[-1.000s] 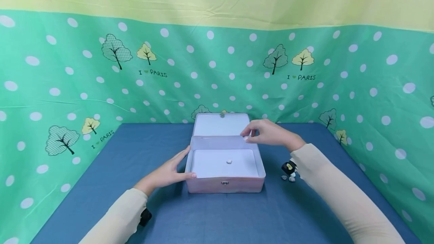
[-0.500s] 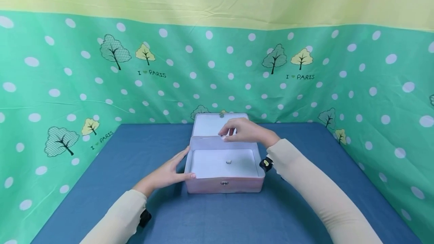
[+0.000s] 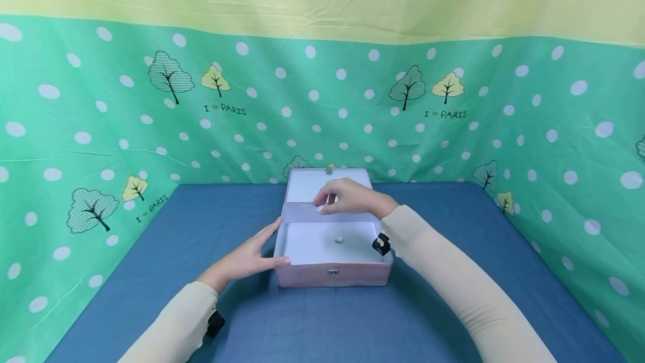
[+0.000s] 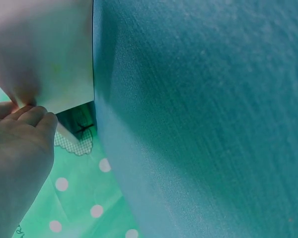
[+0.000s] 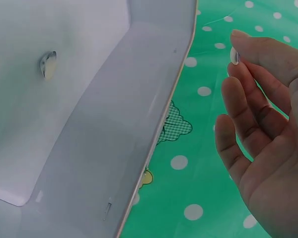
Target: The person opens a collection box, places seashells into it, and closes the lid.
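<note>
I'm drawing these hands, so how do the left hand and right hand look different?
The right hand pinches a small white piece; the left hand touches the side of the box. The right hand's thumb is close to its index finger, while the left hand's thumb spreads away. Both come out of cream sleeves.
</note>
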